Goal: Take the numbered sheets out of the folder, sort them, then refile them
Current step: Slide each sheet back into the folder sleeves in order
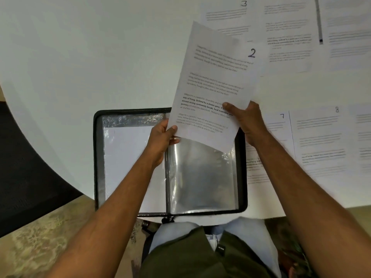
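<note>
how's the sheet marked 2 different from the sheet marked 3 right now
The sheet marked 2 is held up over the open folder, pinched by the left hand and right hand; the sheet marked 3 lies flat on the table, untouched. Sheet 2 is tilted; sheet 3 sits squarer and partly covered. Both are white printed pages with handwritten numbers.
</note>
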Demonstrator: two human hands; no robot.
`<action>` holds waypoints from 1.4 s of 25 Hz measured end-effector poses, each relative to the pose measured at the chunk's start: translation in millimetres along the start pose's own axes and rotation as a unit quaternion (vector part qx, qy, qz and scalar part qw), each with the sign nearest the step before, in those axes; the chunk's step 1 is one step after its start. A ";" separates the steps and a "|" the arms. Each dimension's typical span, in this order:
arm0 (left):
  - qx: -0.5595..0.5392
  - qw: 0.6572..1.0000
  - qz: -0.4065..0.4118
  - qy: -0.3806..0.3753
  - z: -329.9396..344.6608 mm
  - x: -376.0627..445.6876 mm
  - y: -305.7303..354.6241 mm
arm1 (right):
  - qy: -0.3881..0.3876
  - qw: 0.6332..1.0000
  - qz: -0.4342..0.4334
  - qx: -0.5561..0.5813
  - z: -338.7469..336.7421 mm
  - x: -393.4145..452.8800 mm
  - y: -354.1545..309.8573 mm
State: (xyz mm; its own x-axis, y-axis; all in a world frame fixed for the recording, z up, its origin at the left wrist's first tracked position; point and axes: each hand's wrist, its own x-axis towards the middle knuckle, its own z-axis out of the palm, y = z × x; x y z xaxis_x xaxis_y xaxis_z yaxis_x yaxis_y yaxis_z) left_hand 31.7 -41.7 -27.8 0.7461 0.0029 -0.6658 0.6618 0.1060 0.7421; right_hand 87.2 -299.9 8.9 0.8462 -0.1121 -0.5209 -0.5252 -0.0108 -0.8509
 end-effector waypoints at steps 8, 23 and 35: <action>0.435 0.869 0.233 0.029 18.8 21.1 -17.5 | 0.074 0.997 0.025 -0.023 -37.8 -34.7 32.1; 0.700 0.642 0.300 0.093 20.6 28.6 -38.1 | 0.207 0.973 0.034 0.095 -57.9 -28.4 38.1; 0.625 0.677 0.387 -0.044 9.7 41.0 -11.0 | 0.194 0.963 0.048 0.180 -42.3 16.3 11.1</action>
State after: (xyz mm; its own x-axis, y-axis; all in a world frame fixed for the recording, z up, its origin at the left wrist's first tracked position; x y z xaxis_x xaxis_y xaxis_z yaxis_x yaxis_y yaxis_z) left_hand 55.8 -52.4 -62.6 0.8693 -0.4887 -0.0740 -0.4261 -0.8168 0.3890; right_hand 91.3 -343.9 -6.2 0.6615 -0.4581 -0.5938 -0.4759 0.3556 -0.8044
